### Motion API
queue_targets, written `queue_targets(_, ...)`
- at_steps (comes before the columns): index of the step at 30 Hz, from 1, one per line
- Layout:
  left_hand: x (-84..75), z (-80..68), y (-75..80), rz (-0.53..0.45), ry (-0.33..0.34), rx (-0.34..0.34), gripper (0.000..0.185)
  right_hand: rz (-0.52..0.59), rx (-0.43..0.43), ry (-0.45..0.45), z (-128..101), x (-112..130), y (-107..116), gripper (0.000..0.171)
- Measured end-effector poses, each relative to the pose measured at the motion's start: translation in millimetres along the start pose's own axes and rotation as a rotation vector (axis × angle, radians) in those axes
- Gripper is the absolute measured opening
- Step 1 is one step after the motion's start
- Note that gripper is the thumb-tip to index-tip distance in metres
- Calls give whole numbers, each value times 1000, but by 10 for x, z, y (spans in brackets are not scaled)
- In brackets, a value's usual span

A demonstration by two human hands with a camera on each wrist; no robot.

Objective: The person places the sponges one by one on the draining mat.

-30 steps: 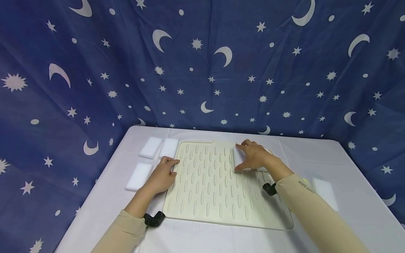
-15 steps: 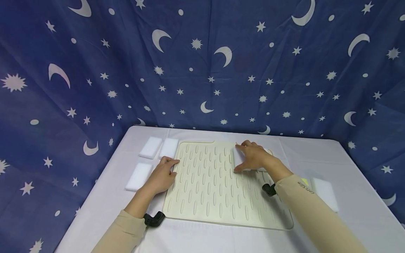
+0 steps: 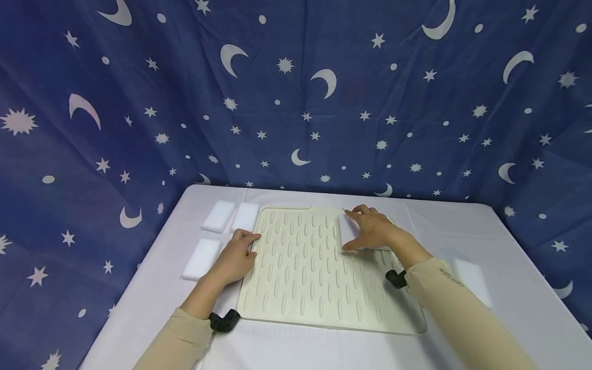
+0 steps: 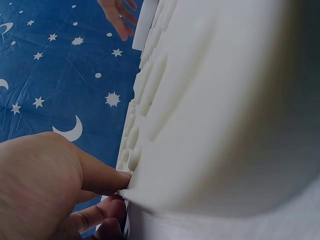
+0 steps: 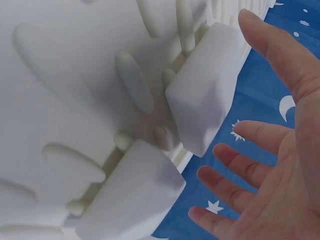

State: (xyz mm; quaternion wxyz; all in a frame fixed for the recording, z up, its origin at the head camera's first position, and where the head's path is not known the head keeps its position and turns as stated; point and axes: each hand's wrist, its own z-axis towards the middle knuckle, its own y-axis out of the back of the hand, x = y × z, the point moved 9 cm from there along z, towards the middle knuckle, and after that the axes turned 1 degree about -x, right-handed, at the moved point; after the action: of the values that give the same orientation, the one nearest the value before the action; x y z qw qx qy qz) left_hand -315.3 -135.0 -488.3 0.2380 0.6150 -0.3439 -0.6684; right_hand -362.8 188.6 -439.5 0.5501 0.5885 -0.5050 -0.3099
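Observation:
A cream mat (image 3: 300,277) with raised oval ridges lies on the white-covered table. My left hand (image 3: 233,257) is at its left edge; in the left wrist view its thumb (image 4: 107,180) and fingers pinch that rim. Over the mat's far right part, my right hand (image 3: 373,228) spreads above a white sponge block (image 3: 348,231). From the right wrist, thumb and fingers look extended and apart from this sponge (image 5: 205,90). A second white sponge block (image 5: 132,195) sits beside it on the ridges, mostly hidden under the hand in the head view.
Left of the mat lie three white sponge blocks, two at the back (image 3: 219,216) and one nearer (image 3: 202,258). Another sponge (image 3: 472,280) lies at the right, partly behind the right sleeve (image 3: 458,303). A blue star-and-moon curtain (image 3: 277,169) hangs behind the table.
The head view has shifted very slightly. Both hands, the mat and the sponges keep their places.

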Motion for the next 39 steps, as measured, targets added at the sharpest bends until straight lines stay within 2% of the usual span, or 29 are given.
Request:
queue_targets(14,-6,-19,14,2,-9,-3,49,50,-66,27,-355,-147,168,102)
queue_targets(24,-9,-15,12,5,-13,-3,49,35,-115,48,-625,-238,286,99)
queue_targets(31,-12,-29,27,3,-18,-5,49,41,-138,59,-761,-303,320,97)
queue_targets(39,-13,-19,20,5,-14,-5,49,53,-132,31,-899,-431,304,96)
